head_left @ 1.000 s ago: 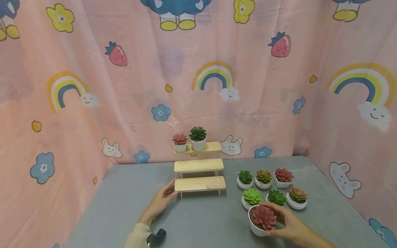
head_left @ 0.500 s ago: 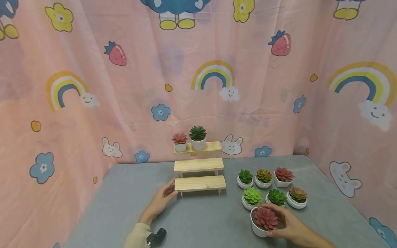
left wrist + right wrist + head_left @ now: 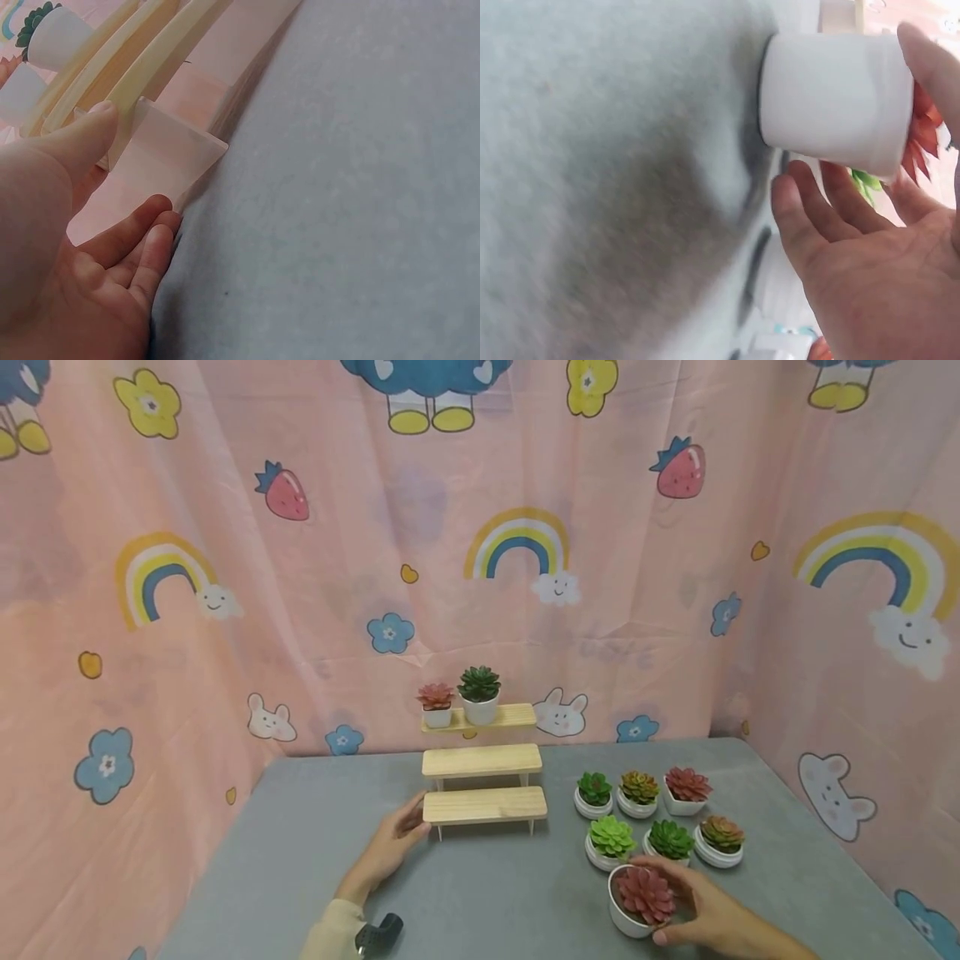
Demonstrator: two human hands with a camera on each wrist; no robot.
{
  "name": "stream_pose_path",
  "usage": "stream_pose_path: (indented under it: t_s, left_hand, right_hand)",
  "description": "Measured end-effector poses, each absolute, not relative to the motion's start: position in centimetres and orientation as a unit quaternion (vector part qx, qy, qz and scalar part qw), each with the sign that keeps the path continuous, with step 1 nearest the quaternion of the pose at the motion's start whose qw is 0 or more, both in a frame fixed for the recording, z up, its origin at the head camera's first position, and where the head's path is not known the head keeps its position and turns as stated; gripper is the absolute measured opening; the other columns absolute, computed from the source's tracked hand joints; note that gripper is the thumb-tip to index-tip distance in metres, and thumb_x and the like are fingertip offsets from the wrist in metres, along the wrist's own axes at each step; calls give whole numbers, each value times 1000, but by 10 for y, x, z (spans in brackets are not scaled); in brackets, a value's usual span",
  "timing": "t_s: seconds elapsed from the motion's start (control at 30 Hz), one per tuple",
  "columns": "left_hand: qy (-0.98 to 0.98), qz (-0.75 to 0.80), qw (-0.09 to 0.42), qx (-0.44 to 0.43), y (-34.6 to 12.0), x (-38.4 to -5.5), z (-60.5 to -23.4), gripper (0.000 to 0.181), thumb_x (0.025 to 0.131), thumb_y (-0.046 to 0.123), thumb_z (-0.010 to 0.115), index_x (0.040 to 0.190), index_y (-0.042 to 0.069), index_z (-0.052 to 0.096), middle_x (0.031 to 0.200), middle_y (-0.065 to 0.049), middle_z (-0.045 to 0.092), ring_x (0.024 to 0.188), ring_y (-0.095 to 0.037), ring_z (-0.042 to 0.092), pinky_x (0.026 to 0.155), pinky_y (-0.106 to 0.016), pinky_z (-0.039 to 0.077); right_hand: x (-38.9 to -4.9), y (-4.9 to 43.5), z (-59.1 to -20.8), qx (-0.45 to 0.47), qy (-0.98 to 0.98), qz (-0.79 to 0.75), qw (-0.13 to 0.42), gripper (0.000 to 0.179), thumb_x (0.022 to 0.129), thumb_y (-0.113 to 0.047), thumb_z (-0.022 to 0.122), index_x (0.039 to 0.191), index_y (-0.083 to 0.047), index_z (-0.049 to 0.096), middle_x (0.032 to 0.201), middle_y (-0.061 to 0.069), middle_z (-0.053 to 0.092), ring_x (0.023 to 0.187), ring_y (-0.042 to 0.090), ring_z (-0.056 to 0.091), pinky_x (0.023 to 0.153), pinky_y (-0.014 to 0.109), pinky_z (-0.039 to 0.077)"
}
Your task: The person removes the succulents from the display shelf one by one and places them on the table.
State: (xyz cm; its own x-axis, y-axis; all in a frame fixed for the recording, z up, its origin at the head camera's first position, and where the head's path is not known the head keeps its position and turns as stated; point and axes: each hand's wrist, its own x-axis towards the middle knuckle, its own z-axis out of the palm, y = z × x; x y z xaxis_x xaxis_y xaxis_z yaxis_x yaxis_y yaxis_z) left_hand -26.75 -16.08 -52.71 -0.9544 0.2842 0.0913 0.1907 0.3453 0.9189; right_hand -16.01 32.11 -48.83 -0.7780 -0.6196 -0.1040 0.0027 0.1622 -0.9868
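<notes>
Your right hand (image 3: 705,902) curves loosely round the white pot (image 3: 626,918) of a red plant (image 3: 645,896), thumb and fingers spread about as wide as its rim. That plant is on the near side of 6 other plants (image 3: 670,839), right of the stand (image 3: 484,806); you can't tell whether the base touches the grey table (image 3: 525,893). Your left hand (image 3: 390,842) lightly pinches the stand at its lowest tier's left end, the other fingers loosely extended. The top tier bears 2 more plants (image 3: 479,684).
</notes>
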Motion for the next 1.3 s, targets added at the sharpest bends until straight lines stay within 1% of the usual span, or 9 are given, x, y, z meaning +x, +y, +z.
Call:
stream_pose_path:
  t_s: [0.1,0.23,0.33,0.43,0.63,0.77,1.0,1.2,1.3]
  left_hand:
    - [817,556,42,146,-160,-268,-527,64,103,28,60,158,10,34,146,-26,53,135,-43,53,112,-58,43]
    - [811,564,40,147,-159,-269,-525,63,103,25,60,158,9,33,146,-26,54,135,-42,54,112,-58,43]
    - [809,569,43,142,-159,-270,-523,63,103,23,60,158,10,34,147,-25,54,135,-41,53,113,-58,43]
    - [810,568,42,143,-159,-271,-522,63,102,23,61,158,10,34,146,-25,55,135,-41,54,112,-58,43]
    - [807,571,43,145,-160,-275,-522,63,102,23,61,158,10,35,143,-24,57,134,-40,55,112,-58,44]
    - [809,570,43,139,-163,-274,-524,63,102,22,61,158,11,35,144,-25,56,134,-40,55,112,-57,44]
    - [817,556,37,149,-164,-272,-530,64,102,28,60,158,10,35,144,-25,56,134,-41,54,112,-59,43]
    - [813,563,41,144,-162,-269,-530,64,103,30,60,158,12,34,146,-24,54,136,-41,52,114,-60,40]
    - [812,564,42,141,-162,-268,-529,64,103,28,60,158,11,34,145,-24,55,135,-41,53,114,-60,41]
  right_hand:
    - [-159,322,-480,-217,752,-582,223,71,96,-6,64,157,-3,27,143,-23,49,123,-12,50,92,20,52]
    - [-158,320,-464,-243,808,-524,119,68,93,-3,66,153,-2,35,141,-27,50,122,-11,53,87,22,54]
    - [-160,318,-449,-260,820,-506,63,61,93,-1,65,150,-3,41,138,-30,52,122,-7,56,87,25,56]
    - [-166,317,-435,-262,827,-496,25,55,95,1,62,148,-5,45,136,-32,53,120,-8,57,87,25,56]
    - [-184,309,-410,-282,836,-469,-34,51,95,0,63,144,0,48,135,-28,55,117,-6,59,89,26,57]
    - [-199,300,-395,-296,832,-467,-39,50,96,-1,63,144,-1,49,135,-22,57,119,-2,60,91,26,56]
    - [-221,283,-385,-265,836,-481,9,50,101,-11,60,149,-9,45,144,15,55,122,2,59,97,25,54]
    - [-243,266,-383,-259,834,-487,33,52,102,-17,60,151,-12,43,146,22,52,132,40,54,95,30,55]
    - [-252,258,-381,-260,831,-491,37,53,102,-19,60,151,-9,42,147,25,51,132,49,51,95,34,56]
